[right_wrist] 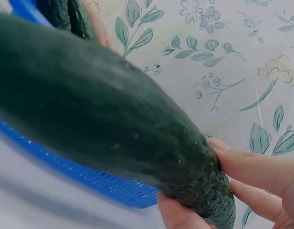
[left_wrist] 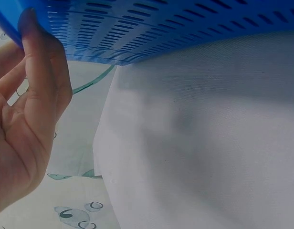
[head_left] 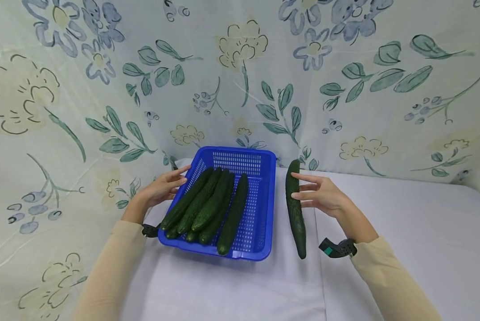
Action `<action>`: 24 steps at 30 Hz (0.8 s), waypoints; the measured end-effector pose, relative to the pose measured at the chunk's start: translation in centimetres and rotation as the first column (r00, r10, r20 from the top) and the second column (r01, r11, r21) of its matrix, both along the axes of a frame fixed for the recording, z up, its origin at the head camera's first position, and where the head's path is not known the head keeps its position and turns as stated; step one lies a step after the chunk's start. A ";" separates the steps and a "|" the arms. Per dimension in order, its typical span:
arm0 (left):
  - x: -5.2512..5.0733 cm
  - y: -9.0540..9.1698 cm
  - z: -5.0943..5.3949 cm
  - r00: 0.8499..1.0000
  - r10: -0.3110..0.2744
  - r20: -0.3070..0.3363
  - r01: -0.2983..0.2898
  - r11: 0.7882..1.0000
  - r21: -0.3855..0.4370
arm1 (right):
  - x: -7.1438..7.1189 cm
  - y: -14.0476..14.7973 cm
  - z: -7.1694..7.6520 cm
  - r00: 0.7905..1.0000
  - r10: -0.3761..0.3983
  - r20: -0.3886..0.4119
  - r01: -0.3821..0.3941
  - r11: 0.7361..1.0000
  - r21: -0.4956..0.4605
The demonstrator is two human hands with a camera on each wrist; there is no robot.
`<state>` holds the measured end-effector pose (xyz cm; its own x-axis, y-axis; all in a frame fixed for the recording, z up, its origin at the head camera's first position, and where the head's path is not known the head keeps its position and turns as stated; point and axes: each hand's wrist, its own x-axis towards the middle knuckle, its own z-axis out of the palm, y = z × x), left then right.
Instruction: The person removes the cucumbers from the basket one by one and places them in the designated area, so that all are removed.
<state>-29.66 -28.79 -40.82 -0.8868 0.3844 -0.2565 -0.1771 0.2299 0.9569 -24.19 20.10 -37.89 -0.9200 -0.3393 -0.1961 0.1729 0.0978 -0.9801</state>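
In the head view, a blue slotted basket [head_left: 265, 200] holds several dark green cucumbers [head_left: 211, 207], lying lengthwise, mostly toward its left side. The left hand [head_left: 159, 189] touches the basket's left rim; in the left wrist view its fingers [left_wrist: 35, 76] reach up to the blue wall [left_wrist: 137, 28]. Right of the basket, the right hand [head_left: 322, 194] pinches a single long cucumber [head_left: 296, 214] near its upper part. The right wrist view shows this cucumber [right_wrist: 104, 109] close up, fingers and thumb of the right hand [right_wrist: 252, 186] on both sides of its narrower end.
A white cloth [head_left: 231, 290] covers the surface under the basket. Behind and to the left hangs a floral-patterned cloth [head_left: 231, 80]. Dark bands sit on both wrists, over beige sleeves.
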 end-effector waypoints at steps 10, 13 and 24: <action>0.0 0.1 -0.1 1.000 0.017 0.004 -0.017 1.000 0.007 | 0.7 0.1 -2.0 0.998 -0.050 0.045 0.050 0.999 0.003; 0.0 0.0 -0.1 1.000 0.019 0.002 -0.019 1.000 0.008 | 0.7 -0.2 -2.5 0.997 -0.070 0.046 0.068 0.997 0.026; 0.1 0.1 -0.1 1.000 0.018 -0.005 -0.018 1.000 -0.005 | 0.8 -1.0 -4.0 0.990 -0.120 0.074 0.115 0.991 0.073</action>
